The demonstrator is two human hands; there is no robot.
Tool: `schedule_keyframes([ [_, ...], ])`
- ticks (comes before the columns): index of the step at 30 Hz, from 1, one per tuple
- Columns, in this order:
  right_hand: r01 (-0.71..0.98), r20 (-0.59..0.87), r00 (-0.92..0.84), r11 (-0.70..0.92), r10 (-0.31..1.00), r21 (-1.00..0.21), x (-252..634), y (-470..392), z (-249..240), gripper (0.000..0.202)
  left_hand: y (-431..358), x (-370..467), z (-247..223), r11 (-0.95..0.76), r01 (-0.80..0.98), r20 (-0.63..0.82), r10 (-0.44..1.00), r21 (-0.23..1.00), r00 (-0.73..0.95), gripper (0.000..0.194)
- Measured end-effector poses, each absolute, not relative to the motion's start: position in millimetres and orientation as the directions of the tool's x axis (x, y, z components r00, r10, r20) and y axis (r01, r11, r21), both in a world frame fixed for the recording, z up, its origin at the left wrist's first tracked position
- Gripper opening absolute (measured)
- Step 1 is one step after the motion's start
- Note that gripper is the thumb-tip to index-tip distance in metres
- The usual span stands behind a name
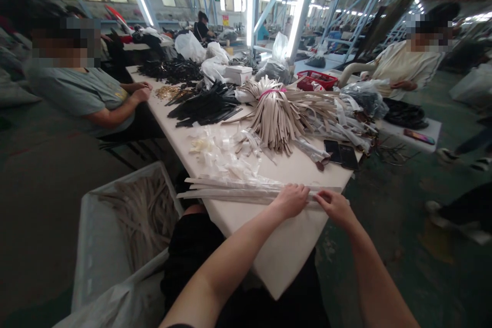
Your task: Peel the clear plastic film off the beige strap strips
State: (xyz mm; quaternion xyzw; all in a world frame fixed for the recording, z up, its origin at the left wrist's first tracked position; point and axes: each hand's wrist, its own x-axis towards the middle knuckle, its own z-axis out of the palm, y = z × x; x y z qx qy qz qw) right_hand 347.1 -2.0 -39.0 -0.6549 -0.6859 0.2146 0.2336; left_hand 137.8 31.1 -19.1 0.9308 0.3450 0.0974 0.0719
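Long pale strips [238, 192] lie side by side across the near part of the white table [284, 246], their left ends reaching past its edge. My left hand [293, 200] rests closed over the strips toward their right end, its fingers bent round them. Just to its right, my right hand [335, 206] pinches the strips near their right ends with thumb and forefinger. Crumpled translucent plastic pieces [226, 156] are spread behind the strips. Further back stands a large beige strip bundle [274, 118] tied with a pink band.
A white bin [86, 230] holding beige strips stands left of my legs. Black strips [207, 105], dark phones [340, 154] and a red basket [317, 80] are on the table. One person [103, 95] sits at the left; another [403, 66] is at the right.
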Motion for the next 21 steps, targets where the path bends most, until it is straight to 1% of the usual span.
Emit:
schedule_keyframes([
  [2, 0.810, 0.041, 0.003, 0.022, 0.999, -0.586, 361.7, -4.1, -41.8, 0.035, 20.7, 128.2, -16.8, -0.765, 0.617, 0.236, 0.644, 0.184, 0.728, 0.048],
  [3, 0.825, 0.035, 0.023, 0.001, 0.999, -0.565, 369.6, -4.3, -43.3, 0.034, 14.4, 121.3, -17.4, -0.760, 0.625, 0.282, 0.648, 0.179, 0.707, 0.052],
  [5, 0.866, 0.048, 0.060, -0.028, 0.997, -0.498, 381.9, -1.5, -45.1, 0.031, 1.6, 104.8, -22.2, -0.729, 0.659, 0.327, 0.679, 0.187, 0.658, 0.049],
  [7, 0.901, 0.135, 0.088, -0.021, 0.987, -0.433, 382.5, 7.8, -43.9, 0.028, -8.3, 88.2, -30.4, -0.683, 0.699, 0.333, 0.722, 0.211, 0.606, 0.040],
  [9, 0.903, 0.253, 0.108, 0.011, 0.961, -0.429, 365.2, 24.0, -39.3, 0.030, -13.1, 75.2, -39.1, -0.647, 0.722, 0.337, 0.755, 0.245, 0.563, 0.031],
  [10, 0.887, 0.281, 0.110, 0.034, 0.953, -0.461, 349.6, 34.1, -36.0, 0.031, -13.7, 70.8, -42.6, -0.640, 0.722, 0.344, 0.762, 0.265, 0.549, 0.029],
  [11, 0.854, 0.268, 0.099, 0.056, 0.958, -0.517, 329.9, 44.7, -32.5, 0.032, -13.4, 67.6, -45.4, -0.640, 0.714, 0.353, 0.762, 0.283, 0.543, 0.027],
  [12, 0.812, 0.224, 0.066, 0.078, 0.972, -0.579, 307.2, 55.2, -28.9, 0.033, -12.7, 65.6, -47.5, -0.646, 0.702, 0.361, 0.758, 0.299, 0.543, 0.025],
  [13, 0.774, 0.170, 0.015, 0.096, 0.985, -0.626, 282.8, 64.9, -25.9, 0.035, -12.0, 64.3, -49.0, -0.655, 0.689, 0.366, 0.752, 0.310, 0.549, 0.023],
  [14, 0.753, 0.111, -0.056, 0.115, 0.992, -0.648, 258.0, 73.4, -23.5, 0.035, -11.4, 63.3, -50.0, -0.661, 0.680, 0.367, 0.746, 0.317, 0.555, 0.021],
  [16, 0.749, -0.008, -0.203, 0.150, 0.979, -0.645, 212.9, 85.8, -21.4, 0.034, -11.3, 61.1, -51.6, -0.667, 0.671, 0.364, 0.742, 0.324, 0.562, 0.017],
  [18, 0.771, -0.083, -0.303, 0.193, 0.949, -0.607, 179.9, 92.6, -22.5, 0.027, -11.9, 57.7, -53.0, -0.660, 0.668, 0.372, 0.749, 0.343, 0.549, 0.015],
  [20, 0.776, -0.070, -0.326, 0.224, 0.943, -0.589, 162.5, 95.8, -24.8, 0.020, -12.4, 53.6, -54.2, -0.635, 0.662, 0.392, 0.770, 0.397, 0.504, 0.015],
  [21, 0.760, -0.033, -0.308, 0.225, 0.951, -0.610, 159.3, 96.7, -25.7, 0.018, -12.2, 51.7, -54.6, -0.614, 0.656, 0.403, 0.787, 0.439, 0.467, 0.015],
])
